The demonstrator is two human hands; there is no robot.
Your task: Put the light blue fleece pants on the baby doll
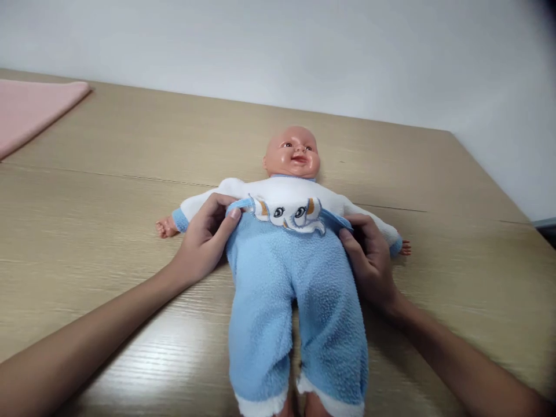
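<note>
On its back in the middle of the table lies a baby doll (pixel 293 153), head away from me and arms spread. It wears a white top (pixel 286 187) with blue cuffs and fleecy light-blue pants (pixel 264 278) with white hems. An embroidered animal face with two eyes decorates the front of the waist. My left hand (pixel 211 234) pinches the waistband at the doll's side on the left, thumb on the outside. At the opposite side my right hand (pixel 369 255) grips the waistband between thumb and fingers. The doll's feet are cut off by the bottom edge.
A folded pink cloth (pixel 35 110) lies at the far left of the wooden table (pixel 130 145). Behind the table's back edge rises a pale wall (pixel 278 52). Part of a dark object (pixel 546 231) shows past the right edge.
</note>
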